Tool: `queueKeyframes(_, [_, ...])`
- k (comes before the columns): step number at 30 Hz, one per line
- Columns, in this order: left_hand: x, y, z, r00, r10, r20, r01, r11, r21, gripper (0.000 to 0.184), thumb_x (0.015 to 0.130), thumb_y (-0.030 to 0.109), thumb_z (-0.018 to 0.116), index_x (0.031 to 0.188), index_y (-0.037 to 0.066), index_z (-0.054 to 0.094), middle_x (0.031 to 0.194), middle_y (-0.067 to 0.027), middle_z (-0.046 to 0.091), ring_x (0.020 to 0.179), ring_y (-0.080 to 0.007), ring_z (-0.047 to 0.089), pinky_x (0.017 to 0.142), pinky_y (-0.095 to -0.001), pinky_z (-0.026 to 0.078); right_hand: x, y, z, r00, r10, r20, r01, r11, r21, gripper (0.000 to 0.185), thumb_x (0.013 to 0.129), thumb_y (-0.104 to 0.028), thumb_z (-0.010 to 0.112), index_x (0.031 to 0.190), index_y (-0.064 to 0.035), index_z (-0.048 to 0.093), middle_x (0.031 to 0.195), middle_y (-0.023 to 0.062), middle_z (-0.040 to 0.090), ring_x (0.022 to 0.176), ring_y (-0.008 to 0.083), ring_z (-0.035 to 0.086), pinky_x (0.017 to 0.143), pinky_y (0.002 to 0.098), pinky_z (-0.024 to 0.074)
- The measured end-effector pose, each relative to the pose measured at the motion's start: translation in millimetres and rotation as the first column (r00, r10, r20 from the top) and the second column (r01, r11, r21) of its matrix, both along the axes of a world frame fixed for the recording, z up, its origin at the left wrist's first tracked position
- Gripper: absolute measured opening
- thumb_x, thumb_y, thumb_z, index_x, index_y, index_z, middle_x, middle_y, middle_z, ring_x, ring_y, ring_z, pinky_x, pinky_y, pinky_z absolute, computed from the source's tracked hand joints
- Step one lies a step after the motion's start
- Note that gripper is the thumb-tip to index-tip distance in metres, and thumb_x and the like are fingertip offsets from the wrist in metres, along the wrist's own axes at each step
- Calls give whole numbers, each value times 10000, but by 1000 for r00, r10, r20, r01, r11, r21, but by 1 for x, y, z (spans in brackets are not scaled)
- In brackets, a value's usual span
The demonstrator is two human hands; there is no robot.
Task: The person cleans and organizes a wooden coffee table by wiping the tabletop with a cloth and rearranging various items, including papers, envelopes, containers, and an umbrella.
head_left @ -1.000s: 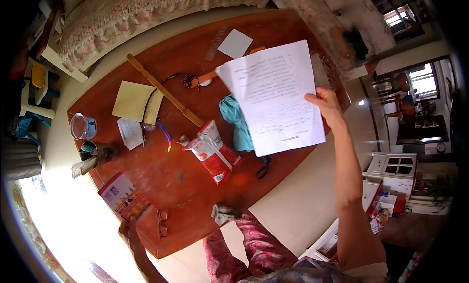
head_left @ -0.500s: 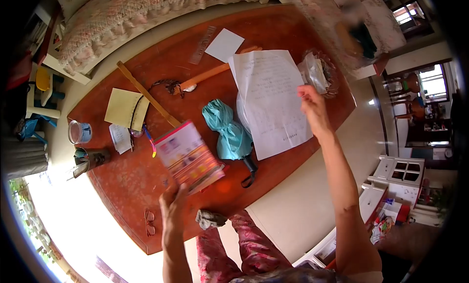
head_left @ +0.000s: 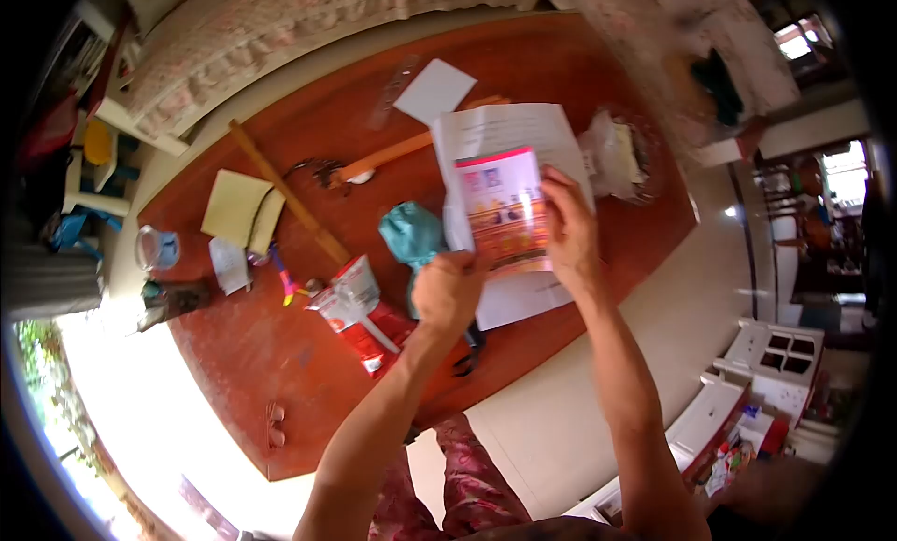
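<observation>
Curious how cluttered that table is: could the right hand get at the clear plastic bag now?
Probably yes: the clear plastic bag lies near the right hand, with nothing visible between. But that hand is on the booklet, so it would likely have to let go first.

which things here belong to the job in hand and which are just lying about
Apparently in use:
- colourful leaflet, between left hand and right hand
- white printed sheet behind it, probably

Apparently just lying about:
- teal umbrella
- red-and-white packet
- glasses
- yellow pad
</observation>
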State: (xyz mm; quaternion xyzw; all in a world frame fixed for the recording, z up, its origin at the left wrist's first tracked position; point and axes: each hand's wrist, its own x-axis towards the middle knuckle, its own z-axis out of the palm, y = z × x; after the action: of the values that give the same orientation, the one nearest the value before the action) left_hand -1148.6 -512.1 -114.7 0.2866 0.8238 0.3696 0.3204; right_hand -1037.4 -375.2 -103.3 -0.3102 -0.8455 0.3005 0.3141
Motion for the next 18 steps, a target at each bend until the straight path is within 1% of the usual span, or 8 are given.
queueKeyframes(3, [-4,-2,6,998,-63,-26,58,989,-138,401,792,460,613,713,72,676,632,-170,610,609,-345,615,550,-427,467,5,-1,6,1000,-13,12,13,999,-30,297,843,85,457,1116,-3,536,1214,170,509,1121,290,514,914,324,459])
queueKeyframes(5, [-4,-11,1,999,-20,-27,17,995,-99,415,788,469,620,687,68,662,600,-170,595,582,-339,604,526,-427,453,7,-4,8,999,-34,-6,34,999,-28,278,862,46,469,1130,-4,528,1209,172,511,1125,297,508,915,336,454])
queueKeyframes(7, [-10,-27,-3,992,5,123,-3,1000,-16,405,784,453,640,698,57,655,569,-161,576,553,-332,588,510,-411,441,13,-8,13,997,-77,-5,76,997,-11,266,882,7,482,1144,-6,520,1203,175,512,1130,305,502,916,348,448])
queueKeyframes(11, [-22,-56,-25,941,10,338,-74,981,178,334,817,351,649,815,17,666,541,-80,523,488,-135,465,487,-301,400,6,-35,26,974,-225,24,216,955,205,259,885,-85,533,1122,20,518,1130,181,535,1053,327,528,853,390,449])
queueKeyframes(12, [-23,-64,-21,902,42,429,-114,983,144,298,876,291,597,824,4,658,581,58,406,530,-35,343,463,-228,318,4,-45,29,953,-288,95,265,943,199,253,880,-100,546,1103,19,526,1075,172,550,989,323,542,818,392,452])
queueKeyframes(13, [-30,-71,-14,878,75,473,-149,982,120,338,859,317,609,835,-16,661,598,-17,541,543,-70,433,494,-255,377,3,-53,31,924,-347,163,314,929,196,248,875,-114,559,1083,18,534,1021,163,565,925,320,556,784,394,456])
queueKeyframes(16, [-35,-95,-4,810,128,572,-237,964,119,350,894,324,556,871,-11,657,602,0,508,524,-65,382,474,-237,332,-6,-75,28,848,-414,331,356,907,223,391,813,-270,652,1047,27,552,908,163,579,825,313,554,721,405,451])
queueKeyframes(18, [-35,-115,-5,622,251,742,-375,927,1,317,931,289,485,944,9,634,600,19,453,513,-58,332,467,-218,282,-9,-82,22,777,-434,457,370,901,226,548,747,-394,704,1043,41,549,896,172,584,837,309,554,719,411,449])
